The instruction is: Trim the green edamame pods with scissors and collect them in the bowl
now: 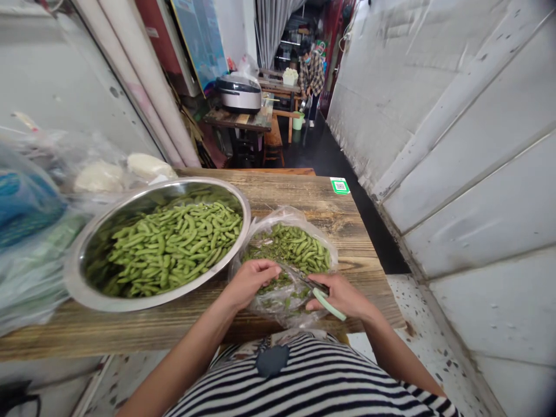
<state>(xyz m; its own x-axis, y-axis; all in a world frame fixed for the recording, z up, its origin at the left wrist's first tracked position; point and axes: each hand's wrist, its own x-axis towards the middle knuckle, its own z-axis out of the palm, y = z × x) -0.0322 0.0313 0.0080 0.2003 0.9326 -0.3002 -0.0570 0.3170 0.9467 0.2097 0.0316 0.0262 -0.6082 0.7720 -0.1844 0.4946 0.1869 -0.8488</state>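
My right hand (341, 294) is closed around a pair of scissors (322, 298) with pale green handles. The blades point left over a clear plastic bag (330, 243) of green soybean pods (306, 246). My left hand (257, 278) pinches its thumb and fingers together beside the scissor tips, above the bag; whatever is between them is too small to make out. Small trimmed green bits lie in the bag among the pods. Left of it stands a wide steel basin (87, 289), holding many more pods (178, 243).
Plastic bags (39, 255) crowd the left of the wooden table (347, 231). A QR-code card (340, 185) lies by its far right corner. Farther back are a rice cooker (238, 94) on another table and a person (311, 75) near a green bucket (297, 120). A pale wall runs along the right.
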